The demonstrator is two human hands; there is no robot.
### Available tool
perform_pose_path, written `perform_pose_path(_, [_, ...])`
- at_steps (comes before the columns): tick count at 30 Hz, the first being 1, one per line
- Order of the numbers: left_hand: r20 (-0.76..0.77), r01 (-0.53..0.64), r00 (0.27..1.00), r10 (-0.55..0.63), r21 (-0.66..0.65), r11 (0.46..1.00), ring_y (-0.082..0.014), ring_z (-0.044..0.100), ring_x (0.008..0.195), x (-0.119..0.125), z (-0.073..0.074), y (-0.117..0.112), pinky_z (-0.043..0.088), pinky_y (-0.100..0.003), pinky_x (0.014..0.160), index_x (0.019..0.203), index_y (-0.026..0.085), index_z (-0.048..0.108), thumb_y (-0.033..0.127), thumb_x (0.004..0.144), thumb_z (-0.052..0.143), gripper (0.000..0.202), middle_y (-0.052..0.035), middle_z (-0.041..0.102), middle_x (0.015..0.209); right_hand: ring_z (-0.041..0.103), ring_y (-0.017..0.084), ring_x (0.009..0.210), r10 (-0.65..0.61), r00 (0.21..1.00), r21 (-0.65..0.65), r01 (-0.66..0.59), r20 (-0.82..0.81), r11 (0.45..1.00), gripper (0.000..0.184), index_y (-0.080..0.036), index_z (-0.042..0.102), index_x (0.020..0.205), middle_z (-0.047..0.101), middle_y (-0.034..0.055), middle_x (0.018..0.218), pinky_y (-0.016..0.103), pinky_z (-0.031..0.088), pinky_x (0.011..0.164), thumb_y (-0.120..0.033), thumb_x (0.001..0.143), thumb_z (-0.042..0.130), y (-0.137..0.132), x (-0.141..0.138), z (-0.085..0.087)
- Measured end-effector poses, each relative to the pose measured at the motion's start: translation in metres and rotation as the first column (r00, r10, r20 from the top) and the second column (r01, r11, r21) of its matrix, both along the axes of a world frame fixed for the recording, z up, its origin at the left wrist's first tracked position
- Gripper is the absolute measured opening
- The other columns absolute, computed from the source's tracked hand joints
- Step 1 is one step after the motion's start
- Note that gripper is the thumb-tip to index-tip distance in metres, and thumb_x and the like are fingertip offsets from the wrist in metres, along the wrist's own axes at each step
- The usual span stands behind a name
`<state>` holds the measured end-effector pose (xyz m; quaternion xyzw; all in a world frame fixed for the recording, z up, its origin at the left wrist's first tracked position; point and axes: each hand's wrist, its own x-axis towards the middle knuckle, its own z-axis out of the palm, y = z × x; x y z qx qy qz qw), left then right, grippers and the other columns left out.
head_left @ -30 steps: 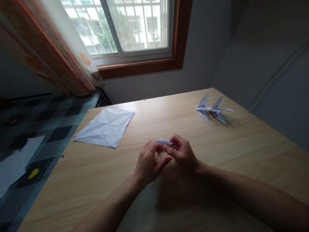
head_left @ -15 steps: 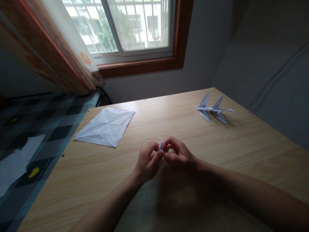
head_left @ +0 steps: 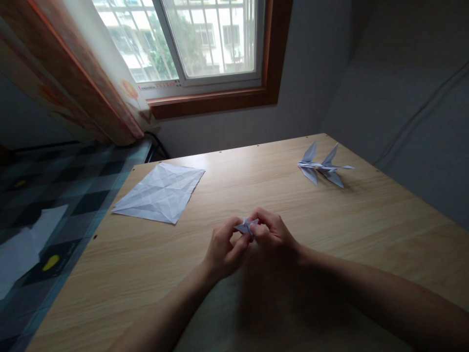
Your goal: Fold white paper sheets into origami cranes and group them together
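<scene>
Between both hands, over the middle of the table, is a small piece of folded white paper (head_left: 246, 227) with pointed ends. My left hand (head_left: 226, 247) pinches its left side between thumb and forefinger. From the right, my right hand (head_left: 273, 233) grips the same piece, its thumb pressed on the front face. The fingers cover part of the folds. Farther back on the right lies a folded paper figure (head_left: 322, 166) with several pointed wings. A creased square sheet of paper (head_left: 161, 193) rests flat at the left.
The pale wooden table (head_left: 128, 274) has its left edge beside a checked cloth surface (head_left: 84, 166), where a torn white paper (head_left: 22, 249) lies. Behind the table are a wall and a barred window (head_left: 216, 39), with a patterned curtain (head_left: 91, 73) at its left.
The folded paper has turned in the fingers, and more of its pointed shape now shows. My right thumb has shifted onto its front. The sheet and the winged figure stay put.
</scene>
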<state>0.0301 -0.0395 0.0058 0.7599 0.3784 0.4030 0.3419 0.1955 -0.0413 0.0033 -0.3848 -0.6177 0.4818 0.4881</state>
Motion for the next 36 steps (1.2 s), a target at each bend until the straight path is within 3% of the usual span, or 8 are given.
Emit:
perform_pose_path(3, [0.017, -0.014, 1.000, 0.015, -0.035, 0.999, -0.0151, 0.058, 0.061, 0.000, 0.000, -0.001, 0.042, -0.026, 0.061, 0.076, 0.019, 0.055, 0.031, 0.083, 0.056, 0.014, -0.0012, 0.064, 0.067, 0.048, 0.011, 0.057, 0.032, 0.999, -0.072, -0.034, -0.020, 0.997, 0.012, -0.019, 0.055, 0.071, 0.056, -0.0034, 0.060, 0.024, 0.036, 0.055, -0.027, 0.079, 0.051, 0.000, 0.000, 0.003])
perform_pose_path(7, [0.080, -0.047, 0.995, 0.053, -0.081, 0.996, -0.0120, 0.049, 0.051, 0.002, 0.001, 0.000, 0.037, -0.024, 0.054, 0.065, 0.019, 0.051, 0.033, 0.086, 0.050, 0.026, 0.0023, 0.055, 0.056, 0.048, 0.012, 0.059, 0.062, 0.998, -0.130, -0.065, -0.030, 0.989, 0.013, -0.019, 0.055, 0.071, 0.056, -0.0028, 0.062, 0.024, 0.037, 0.056, -0.028, 0.080, 0.052, 0.001, 0.001, 0.002])
perform_pose_path(10, [0.147, -0.082, 0.984, 0.103, -0.143, 0.986, -0.0125, 0.049, 0.051, 0.003, 0.003, 0.004, 0.037, -0.025, 0.054, 0.062, 0.019, 0.054, 0.033, 0.088, 0.048, 0.030, 0.0017, 0.055, 0.055, 0.048, 0.012, 0.059, 0.062, 0.995, -0.154, -0.073, -0.078, 0.985, 0.017, -0.019, 0.054, 0.072, 0.056, -0.0026, 0.064, 0.025, 0.037, 0.057, -0.031, 0.083, 0.053, 0.005, 0.001, 0.000])
perform_pose_path(14, [0.232, -0.110, 0.959, 0.161, -0.216, 0.970, -0.0158, 0.055, 0.059, -0.001, 0.005, 0.012, 0.043, -0.027, 0.061, 0.061, 0.018, 0.060, 0.031, 0.084, 0.052, 0.027, 0.0000, 0.058, 0.056, 0.051, 0.013, 0.060, -0.070, 0.982, -0.164, 0.041, -0.176, 0.986, 0.021, -0.019, 0.054, 0.068, 0.056, -0.0027, 0.062, 0.026, 0.042, 0.061, -0.035, 0.081, 0.057, 0.017, 0.004, -0.003])
perform_pose_path(20, [0.288, -0.252, 0.892, 0.349, -0.325, 0.911, -0.0172, 0.058, 0.062, -0.012, -0.001, 0.028, 0.046, -0.029, 0.065, 0.060, 0.017, 0.064, 0.033, 0.077, 0.059, 0.024, -0.0029, 0.065, 0.062, 0.052, 0.013, 0.061, -0.280, 0.928, -0.149, 0.250, -0.247, 0.957, 0.020, -0.020, 0.057, 0.067, 0.054, -0.0035, 0.063, 0.025, 0.046, 0.061, -0.037, 0.077, 0.063, 0.036, 0.017, -0.012])
perform_pose_path(25, [0.427, -0.193, 0.820, 0.381, -0.420, 0.887, -0.0155, 0.060, 0.061, -0.019, -0.007, 0.038, 0.048, -0.028, 0.064, 0.066, 0.016, 0.068, 0.031, 0.074, 0.065, 0.018, -0.0034, 0.069, 0.066, 0.052, 0.012, 0.059, -0.405, 0.869, -0.193, 0.361, -0.285, 0.912, 0.021, -0.020, 0.056, 0.065, 0.054, -0.0038, 0.061, 0.023, 0.045, 0.057, -0.037, 0.074, 0.065, 0.049, 0.028, -0.018])
perform_pose_path(30, [0.517, -0.121, 0.753, 0.407, -0.500, 0.858, -0.0139, 0.060, 0.059, -0.019, -0.004, 0.041, 0.047, -0.026, 0.061, 0.067, 0.015, 0.068, 0.031, 0.069, 0.070, 0.016, -0.0034, 0.069, 0.063, 0.052, 0.011, 0.056, -0.451, 0.822, -0.267, 0.374, -0.348, 0.888, 0.021, -0.020, 0.055, 0.063, 0.055, -0.0044, 0.059, 0.022, 0.044, 0.054, -0.036, 0.068, 0.068, 0.054, 0.031, -0.014])
perform_pose_path(36, [0.505, -0.147, 0.712, 0.488, -0.572, 0.807, -0.0134, 0.060, 0.055, -0.020, 0.001, 0.042, 0.047, -0.025, 0.058, 0.065, 0.015, 0.064, 0.033, 0.061, 0.074, 0.021, -0.0013, 0.065, 0.059, 0.052, 0.010, 0.055, -0.459, 0.798, -0.338, 0.340, -0.391, 0.878, 0.022, -0.020, 0.054, 0.061, 0.055, -0.0040, 0.058, 0.022, 0.044, 0.052, -0.035, 0.062, 0.070, 0.054, 0.033, -0.008])
